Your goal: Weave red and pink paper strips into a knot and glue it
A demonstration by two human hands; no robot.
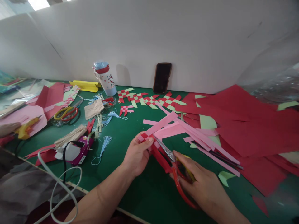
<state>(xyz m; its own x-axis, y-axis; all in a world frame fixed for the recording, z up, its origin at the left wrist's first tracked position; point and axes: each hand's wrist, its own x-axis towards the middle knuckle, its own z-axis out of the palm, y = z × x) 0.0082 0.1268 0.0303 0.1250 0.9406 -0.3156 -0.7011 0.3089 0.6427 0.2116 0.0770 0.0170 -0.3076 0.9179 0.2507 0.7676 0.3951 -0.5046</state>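
My left hand (139, 154) pinches a woven red and pink paper piece (145, 137), its thumb on top of the checkered part. Long pink strips (168, 126) and a red strip (161, 159) extend from the piece. My right hand (198, 179) is closed on the handles of red and yellow scissors (173, 156). The scissor blades point up and left, at the strips beside my left thumb; whether they touch the paper is hard to tell. More pink strips (201, 137) lie to the right, partly over a dark slender tool (227, 160).
Red paper sheets (247, 130) cover the right side. Woven red and green pieces (137, 98), a bottle (105, 79) and a phone (162, 77) stand or lie along the wall. A purple power block (83, 151), tassels (106, 143) and another person's hand (9, 128) are left.
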